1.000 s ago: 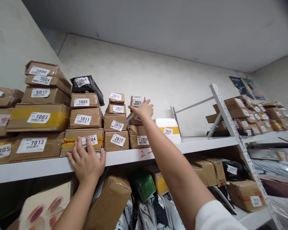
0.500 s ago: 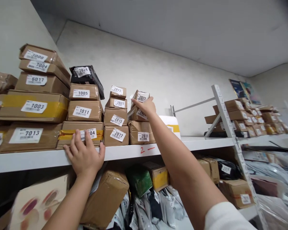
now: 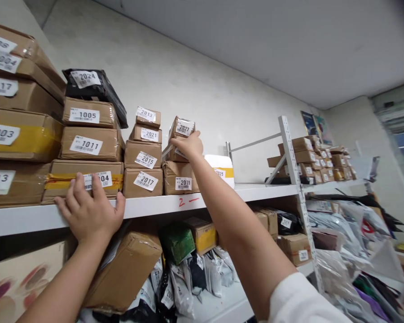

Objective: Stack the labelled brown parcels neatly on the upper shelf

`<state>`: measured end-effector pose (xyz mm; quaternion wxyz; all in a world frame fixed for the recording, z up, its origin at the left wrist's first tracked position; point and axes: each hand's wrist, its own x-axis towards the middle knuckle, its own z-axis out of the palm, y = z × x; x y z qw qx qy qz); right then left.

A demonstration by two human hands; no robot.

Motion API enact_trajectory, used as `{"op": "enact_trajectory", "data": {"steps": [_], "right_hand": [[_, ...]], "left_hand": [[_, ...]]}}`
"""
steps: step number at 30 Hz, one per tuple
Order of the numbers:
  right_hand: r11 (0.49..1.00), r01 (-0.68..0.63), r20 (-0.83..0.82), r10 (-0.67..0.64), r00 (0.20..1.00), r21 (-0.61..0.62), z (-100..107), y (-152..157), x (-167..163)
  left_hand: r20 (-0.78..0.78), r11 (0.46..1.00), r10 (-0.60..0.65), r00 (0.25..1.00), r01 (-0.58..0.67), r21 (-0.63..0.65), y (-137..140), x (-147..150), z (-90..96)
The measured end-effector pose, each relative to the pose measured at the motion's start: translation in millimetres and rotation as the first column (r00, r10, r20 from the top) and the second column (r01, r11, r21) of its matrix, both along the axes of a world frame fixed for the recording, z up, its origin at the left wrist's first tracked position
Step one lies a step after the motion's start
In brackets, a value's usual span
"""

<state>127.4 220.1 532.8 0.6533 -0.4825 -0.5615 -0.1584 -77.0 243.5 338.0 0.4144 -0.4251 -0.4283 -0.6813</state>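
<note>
My left hand (image 3: pixel 89 211) lies with fingers spread on the shelf's front edge, its fingertips against a taped cardboard box (image 3: pixel 57 181) whose label ends in 04. My right hand (image 3: pixel 188 144) reaches up to a narrow stack and grips across its front, thumb at the left side and fingers at the right. Just above the thumb is a small cardboard box labelled 2027 (image 3: pixel 184 127). The label of the box behind the hand is mostly covered. Below it sits the 2019 box (image 3: pixel 170 177). The 2015 box (image 3: pixel 143 154) stands in the stack beside it on the left.
The white shelf (image 3: pixel 148 204) carries labelled boxes, with a black parcel (image 3: pixel 97 85) topping one stack. A white package (image 3: pixel 225 166) sits right of the 2019 box. A perforated upright (image 3: pixel 291 157) stands farther right. Below are a tilted box (image 3: pixel 128 269) and bagged parcels (image 3: pixel 182 291).
My view has turned right, so the shelf and boxes appear farther left. My right hand sits slightly lower on the stack, leaving the 2027 label clearer. The left hand keeps its place.
</note>
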Motion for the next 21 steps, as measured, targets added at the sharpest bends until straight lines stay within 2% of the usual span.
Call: {"op": "enact_trajectory", "data": {"steps": [5, 9, 11, 12, 14, 15, 16, 17, 18, 19, 21], "right_hand": [[1.0, -0.001, -0.025, 0.002, 1.0, 0.024, -3, 5, -7], [0.994, -0.072, -0.001, 0.072, 0.997, 0.079, -16, 0, -12], [0.982, -0.07, 0.126, 0.049, 0.991, 0.176, -29, -6, 4], [0.968, -0.038, 0.178, -0.007, 0.984, 0.249, -37, -8, 19], [0.932, 0.102, 0.129, -0.156, 0.979, 0.349, -56, -10, 62], [0.932, 0.185, 0.04, -0.208, 0.977, 0.313, -67, -8, 87], [0.952, 0.24, -0.085, -0.227, 0.97, 0.192, -77, -6, 112], [0.978, 0.207, -0.129, -0.202, 0.971, 0.027, -87, -2, 135], [0.985, 0.126, -0.101, -0.138, 0.985, -0.114, -96, 2, 155], [0.978, 0.057, -0.05, -0.069, 0.996, -0.203, -104, 6, 170], [0.957, 0.001, 0.109, 0.032, 0.994, -0.29, -118, 12, 186]], "left_hand": [[-0.011, 1.0, -0.022, 1.0, 0.022, 0.016, 2, -2, 0.0], [-0.009, 0.998, -0.051, 0.999, 0.051, -0.021, -6, 0, 0.5], [-0.014, 0.996, -0.067, 0.998, 0.066, -0.063, -13, 3, 0.1], [-0.014, 0.995, -0.068, 0.998, 0.067, -0.08, -17, 4, -0.5], [0.021, 0.992, -0.061, 0.998, 0.063, -0.108, -23, 8, -2.0], [0.064, 0.989, -0.059, 0.996, 0.067, -0.132, -25, 10, -2.7], [0.125, 0.983, -0.061, 0.99, 0.081, -0.167, -26, 12, -3.4], [0.193, 0.973, -0.061, 0.979, 0.101, -0.208, -26, 14, -3.8], [0.257, 0.96, -0.057, 0.965, 0.124, -0.25, -27, 16, -3.8], [0.307, 0.947, -0.049, 0.95, 0.142, -0.289, -27, 18, -3.6], [0.371, 0.927, -0.025, 0.928, 0.161, -0.339, -27, 22, -2.1]]}}
